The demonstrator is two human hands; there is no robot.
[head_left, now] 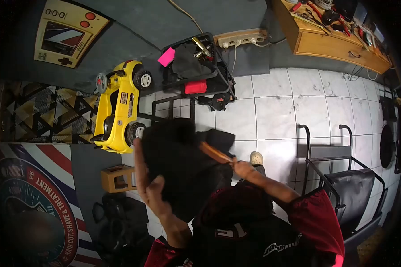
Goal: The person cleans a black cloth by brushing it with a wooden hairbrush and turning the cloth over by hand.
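Note:
Black cloth (176, 164) fills the space in front of my body, dark and loosely draped. My right hand (243, 170) is closed around the end of a long orange-brown wooden brush (216, 153), which points to the left across the cloth. Its fine details are blurred. At the cloth's left edge is my left hand (152, 189), open, fingers stretched forward and thumb apart. A light clog (256, 158) shows on the floor just beyond my right hand.
A yellow toy car (120, 107) stands at the left, beside a black rolling cart (189, 66). To the right is a black metal-framed chair (349, 187). Tools lie on a wooden drawer desk (327, 46) at the upper right. A small brown stool (118, 179) sits at lower left.

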